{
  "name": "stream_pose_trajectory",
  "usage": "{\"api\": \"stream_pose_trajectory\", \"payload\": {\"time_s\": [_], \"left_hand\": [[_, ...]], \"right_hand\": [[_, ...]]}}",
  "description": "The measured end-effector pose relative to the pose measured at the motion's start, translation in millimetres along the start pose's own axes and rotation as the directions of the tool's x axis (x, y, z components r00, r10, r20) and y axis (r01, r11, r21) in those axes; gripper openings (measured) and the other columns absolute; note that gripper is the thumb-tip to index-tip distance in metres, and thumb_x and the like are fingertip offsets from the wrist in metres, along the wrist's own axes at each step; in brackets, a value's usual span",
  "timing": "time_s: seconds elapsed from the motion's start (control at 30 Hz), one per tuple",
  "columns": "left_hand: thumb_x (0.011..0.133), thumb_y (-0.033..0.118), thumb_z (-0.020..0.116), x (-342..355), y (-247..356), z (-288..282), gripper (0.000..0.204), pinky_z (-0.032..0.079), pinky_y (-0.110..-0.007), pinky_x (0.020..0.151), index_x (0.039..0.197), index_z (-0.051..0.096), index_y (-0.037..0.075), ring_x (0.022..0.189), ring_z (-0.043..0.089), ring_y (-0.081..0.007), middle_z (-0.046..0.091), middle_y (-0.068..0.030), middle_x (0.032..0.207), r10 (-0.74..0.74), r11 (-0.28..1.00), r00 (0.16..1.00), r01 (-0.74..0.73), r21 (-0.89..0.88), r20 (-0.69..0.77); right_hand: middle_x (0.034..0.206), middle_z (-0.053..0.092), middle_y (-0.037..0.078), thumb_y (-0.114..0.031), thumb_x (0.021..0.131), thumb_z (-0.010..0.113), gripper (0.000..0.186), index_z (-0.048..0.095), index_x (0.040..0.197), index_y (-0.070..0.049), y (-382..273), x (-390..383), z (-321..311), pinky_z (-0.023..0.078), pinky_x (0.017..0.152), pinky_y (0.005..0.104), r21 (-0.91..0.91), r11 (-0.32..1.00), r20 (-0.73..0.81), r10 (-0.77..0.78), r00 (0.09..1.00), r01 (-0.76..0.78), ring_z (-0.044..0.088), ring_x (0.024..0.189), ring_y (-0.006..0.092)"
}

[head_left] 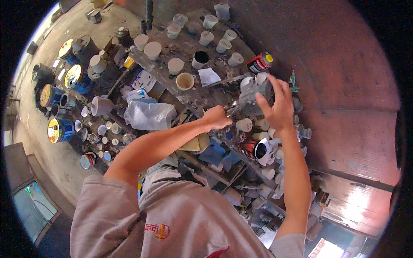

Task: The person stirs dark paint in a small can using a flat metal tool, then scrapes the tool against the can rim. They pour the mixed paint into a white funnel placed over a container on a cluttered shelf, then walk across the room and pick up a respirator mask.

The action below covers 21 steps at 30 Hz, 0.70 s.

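My left hand (217, 118) is closed around a shiny metal tool (232, 108), mostly hidden by the fingers, so its kind is unclear. To the right of it, my right hand (278, 107) is raised with thumb and fingers apart. Between the two hands is a dark grey, rounded thing (251, 101), smeared and hard to make out. White paper-like pieces (247, 84) show at its far side. Just below the hands stands a whitish cup (244, 125). Beyond my right fingertips is a red and black can with a yellow cap (260, 62).
Whitish cups (176, 66) crowd the stained bench (165, 79), one holding black liquid (201, 59). An open red can (248, 147) stands at the near right. A clear plastic bag (149, 115) lies left of my left forearm. Paint buckets (60, 130) stand farther left. A reddish wall (344, 86) bounds the right.
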<state>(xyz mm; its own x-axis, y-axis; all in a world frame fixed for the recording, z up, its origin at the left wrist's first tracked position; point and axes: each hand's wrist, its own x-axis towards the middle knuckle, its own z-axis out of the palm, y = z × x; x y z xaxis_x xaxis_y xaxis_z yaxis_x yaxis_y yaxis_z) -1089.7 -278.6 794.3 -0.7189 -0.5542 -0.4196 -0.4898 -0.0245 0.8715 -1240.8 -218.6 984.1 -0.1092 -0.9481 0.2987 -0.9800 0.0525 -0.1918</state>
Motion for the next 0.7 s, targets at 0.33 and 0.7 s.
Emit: {"api": "stream_pose_trajectory", "payload": {"time_s": [0.33, 0.7], "left_hand": [[0.064, 0.027, 0.076, 77.4, 27.1, -19.3, 0.041, 0.053, -0.044, 0.071, 0.088, 0.072, -0.006, 0.084, 0.07, -0.0364, 0.071, -0.0229, 0.088, -0.029, 0.991, 0.999, 0.025, -0.132, -0.031], [0.075, 0.037, 0.073, 33.7, -18.0, -15.3, 0.053, 0.05, -0.049, 0.085, 0.112, 0.06, 0.002, 0.099, 0.063, -0.039, 0.065, -0.0206, 0.102, 0.372, 0.928, 0.864, -0.333, 0.168, -0.34]], "right_hand": [[0.123, 0.054, 0.019, -0.03, 0.063, 0.084, 0.087, 0.05, 0.142, -0.014, 51.5, 58.4, 12.4, 0.044, 0.101, 0.0409, 0.046, 0.971, 0.08, 0.232, 0.969, -0.237, 0.055, 0.115, 0.0356], [0.129, 0.052, 0.018, -0.029, 0.063, 0.084, 0.088, 0.05, 0.141, -0.01, 80.4, 78.2, 32.9, 0.041, 0.105, 0.0417, 0.029, 0.966, 0.062, 0.254, 0.965, -0.256, 0.051, 0.122, 0.0346]]}}
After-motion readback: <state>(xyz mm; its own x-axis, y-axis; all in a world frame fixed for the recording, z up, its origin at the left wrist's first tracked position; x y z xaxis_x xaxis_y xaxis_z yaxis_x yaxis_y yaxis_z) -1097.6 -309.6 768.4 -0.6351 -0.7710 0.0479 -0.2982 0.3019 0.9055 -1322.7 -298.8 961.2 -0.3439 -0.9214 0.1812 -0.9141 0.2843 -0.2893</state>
